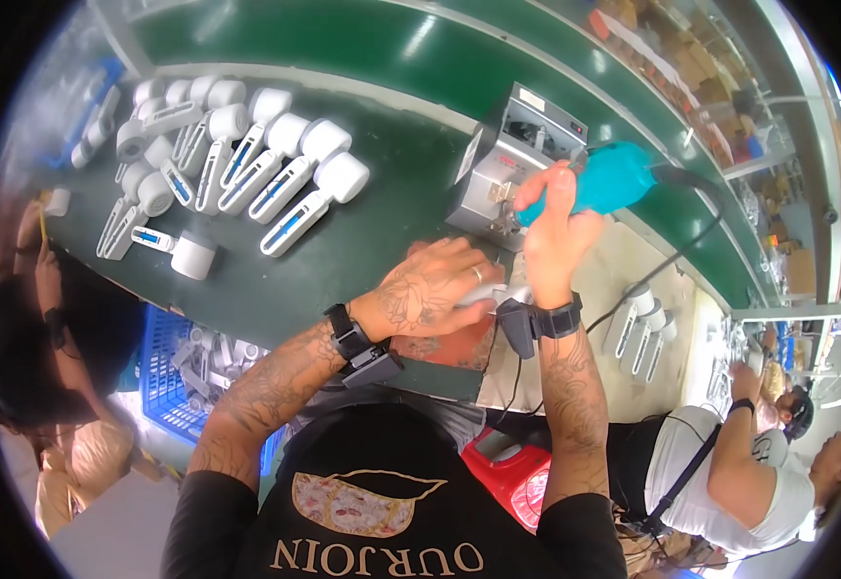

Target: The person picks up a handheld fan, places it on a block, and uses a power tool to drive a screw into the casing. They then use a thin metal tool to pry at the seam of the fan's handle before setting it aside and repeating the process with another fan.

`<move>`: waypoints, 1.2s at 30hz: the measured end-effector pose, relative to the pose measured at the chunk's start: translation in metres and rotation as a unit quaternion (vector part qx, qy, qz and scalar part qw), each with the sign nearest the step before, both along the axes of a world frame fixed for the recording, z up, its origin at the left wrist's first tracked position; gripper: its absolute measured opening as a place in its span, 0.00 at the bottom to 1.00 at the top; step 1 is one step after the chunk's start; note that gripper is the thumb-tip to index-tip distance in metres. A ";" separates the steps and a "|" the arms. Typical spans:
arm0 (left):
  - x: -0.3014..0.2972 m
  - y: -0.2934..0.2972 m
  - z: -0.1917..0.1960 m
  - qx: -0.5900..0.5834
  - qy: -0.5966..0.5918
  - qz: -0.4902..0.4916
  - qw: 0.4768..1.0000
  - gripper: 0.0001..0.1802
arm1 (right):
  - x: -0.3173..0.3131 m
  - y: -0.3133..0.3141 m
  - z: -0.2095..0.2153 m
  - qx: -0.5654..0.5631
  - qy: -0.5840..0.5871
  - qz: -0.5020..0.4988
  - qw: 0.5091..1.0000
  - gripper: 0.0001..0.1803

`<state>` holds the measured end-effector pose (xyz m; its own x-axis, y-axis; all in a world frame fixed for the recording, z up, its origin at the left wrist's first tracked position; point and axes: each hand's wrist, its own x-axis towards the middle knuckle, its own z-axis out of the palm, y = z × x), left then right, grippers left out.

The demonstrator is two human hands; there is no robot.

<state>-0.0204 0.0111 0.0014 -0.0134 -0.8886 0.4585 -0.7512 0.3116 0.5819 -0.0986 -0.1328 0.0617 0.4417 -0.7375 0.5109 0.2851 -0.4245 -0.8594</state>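
My right hand (563, 227) is wrapped round a teal electric screwdriver (616, 179) with a dark cable. The tool lies sideways in front of a grey metal screw feeder (512, 159); my fingers hide its tip. Lower down, my left hand (437, 288) is closed palm-down over a white plastic part (494, 293). Most of that part is hidden under the fingers. Beneath the hand lies a reddish-brown pad (445, 345) on the green bench top (382, 232).
Several white round-headed parts with slim handles, some with blue strips (290, 217), crowd the bench's left side. More handles (644, 333) lie at right. A blue crate (162, 386) of parts stands below the left edge. People sit on both sides; a red container (512, 473) is near me.
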 end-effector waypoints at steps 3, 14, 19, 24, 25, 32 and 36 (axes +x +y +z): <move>0.001 0.003 -0.003 0.020 0.005 0.010 1.000 0.21 | -0.009 0.017 0.007 0.034 0.039 -0.015 0.999 0.14; 0.000 0.001 0.001 0.013 -0.014 0.013 1.000 0.20 | -0.082 0.057 0.007 0.081 0.037 0.008 0.996 0.30; 0.003 -0.001 0.004 0.016 -0.020 0.011 1.000 0.20 | -0.079 0.055 0.000 0.086 0.016 0.009 0.996 0.27; 0.004 -0.006 0.002 0.044 -0.018 0.006 0.999 0.23 | -0.076 0.052 -0.012 0.090 0.014 0.024 0.996 0.22; 0.004 -0.008 0.007 0.036 -0.022 -0.001 0.999 0.23 | -0.076 0.051 -0.011 0.087 0.003 0.034 0.996 0.20; -0.001 0.001 0.009 0.012 -0.034 -0.007 0.999 0.24 | -0.090 0.062 -0.036 0.110 -0.039 0.036 0.993 0.17; -0.007 0.010 0.009 -0.015 -0.058 0.000 0.998 0.23 | -0.091 0.068 -0.021 0.141 -0.028 0.042 0.989 0.18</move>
